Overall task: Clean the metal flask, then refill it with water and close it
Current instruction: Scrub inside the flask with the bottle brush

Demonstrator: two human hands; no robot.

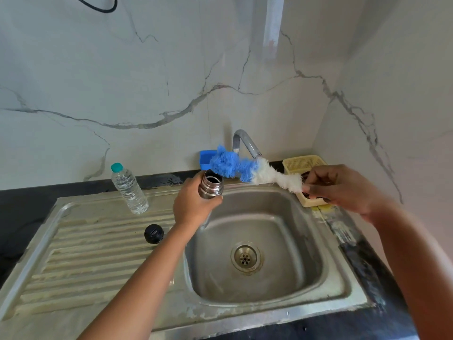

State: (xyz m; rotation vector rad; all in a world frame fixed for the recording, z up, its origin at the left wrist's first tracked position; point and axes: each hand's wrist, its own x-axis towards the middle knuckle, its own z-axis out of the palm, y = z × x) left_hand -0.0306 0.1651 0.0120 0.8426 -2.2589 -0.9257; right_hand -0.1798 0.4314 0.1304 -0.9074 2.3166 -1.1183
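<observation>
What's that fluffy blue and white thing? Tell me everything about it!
It's a bottle brush with shaggy bristles, blue at the far end and white nearer the handle. The right hand pinches its handle end, holding it almost level above the sink's back edge. Its blue tip sits right by the open mouth of the metal flask, which the left hand grips. The handle itself is hidden.

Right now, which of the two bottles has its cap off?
The metal flask, gripped in the left hand over the sink, is open; its black cap lies on the drainboard. The plastic water bottle keeps its teal cap on.
</observation>
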